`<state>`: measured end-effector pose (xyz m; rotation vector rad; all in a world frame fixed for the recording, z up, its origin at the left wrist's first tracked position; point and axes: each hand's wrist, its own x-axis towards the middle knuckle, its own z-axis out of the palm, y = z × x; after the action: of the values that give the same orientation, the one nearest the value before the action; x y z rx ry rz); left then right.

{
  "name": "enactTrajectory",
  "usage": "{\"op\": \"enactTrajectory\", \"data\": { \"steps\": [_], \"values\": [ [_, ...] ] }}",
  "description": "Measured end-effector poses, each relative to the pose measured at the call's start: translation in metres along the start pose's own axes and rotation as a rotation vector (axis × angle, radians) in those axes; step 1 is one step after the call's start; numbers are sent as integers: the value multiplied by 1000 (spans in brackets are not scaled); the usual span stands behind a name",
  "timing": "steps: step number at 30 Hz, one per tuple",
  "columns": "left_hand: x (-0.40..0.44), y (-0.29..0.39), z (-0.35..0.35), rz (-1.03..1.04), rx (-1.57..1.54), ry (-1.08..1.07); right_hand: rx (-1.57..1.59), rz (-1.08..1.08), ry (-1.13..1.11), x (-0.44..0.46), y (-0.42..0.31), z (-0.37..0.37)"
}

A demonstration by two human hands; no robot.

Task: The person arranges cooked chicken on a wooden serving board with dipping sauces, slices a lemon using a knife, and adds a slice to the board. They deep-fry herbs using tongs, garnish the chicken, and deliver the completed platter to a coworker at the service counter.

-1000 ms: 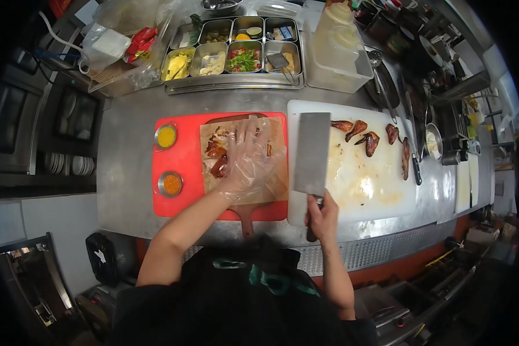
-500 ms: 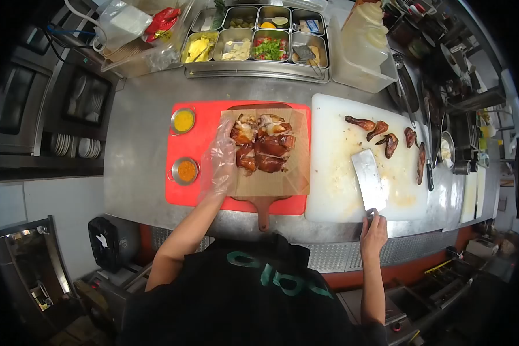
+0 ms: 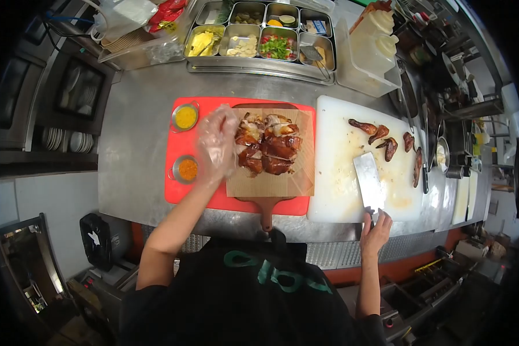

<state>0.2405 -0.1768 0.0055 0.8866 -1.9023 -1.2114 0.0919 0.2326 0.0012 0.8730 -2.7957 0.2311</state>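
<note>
Right hand [image 3: 376,233], bare, at the handle of a cleaver [image 3: 369,180], the fingers loosely bent about it; whether they grip the handle or merely touch it cannot be made out. The blade lies flat on a white cutting board [image 3: 340,202]. Left hand [image 3: 216,141], in a clear plastic glove, partly curled above a red cutting board [image 3: 210,199]; the glove's glare and folds obscure how far the fingers close and whether anything is within them. Just beside it, the chopped roast meat [image 3: 278,150] rests in two rows on brown paper [image 3: 303,181], over a wooden paddle board [image 3: 265,206] set on the red board. To its left stand two metal cups, one of yellow sauce [image 3: 185,117], one of orange sauce [image 3: 187,169]. Beyond the cleaver, smaller roasted pieces [image 3: 390,148] are scattered near a black-handled knife [image 3: 425,180]
</note>
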Motion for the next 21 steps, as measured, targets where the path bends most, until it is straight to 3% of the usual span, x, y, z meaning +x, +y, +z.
{"op": "enactTrajectory", "data": {
  "steps": [2, 5, 12, 14, 16, 21],
  "values": [
    [19, 5, 0, -25, 54, 54, 17, 11, 45, 6, -9, -2],
    [36, 22, 4, -312, 192, -288, 67, 44, 52, 16, -18, -2],
    [24, -25, 16, -191, 49, -197, 370, -112, 229, 68, -92, -1],
    [24, -13, 13, -388, -28, -214, 497, -238, 292, 101, -133, 6],
    [22, -27, 15, -380, -51, -203, 557, -376, 315, 133, -182, 14],
    [22, -44, 17, -342, -62, -192, 564, -539, 193, 173, -269, 62]
  ]
}}
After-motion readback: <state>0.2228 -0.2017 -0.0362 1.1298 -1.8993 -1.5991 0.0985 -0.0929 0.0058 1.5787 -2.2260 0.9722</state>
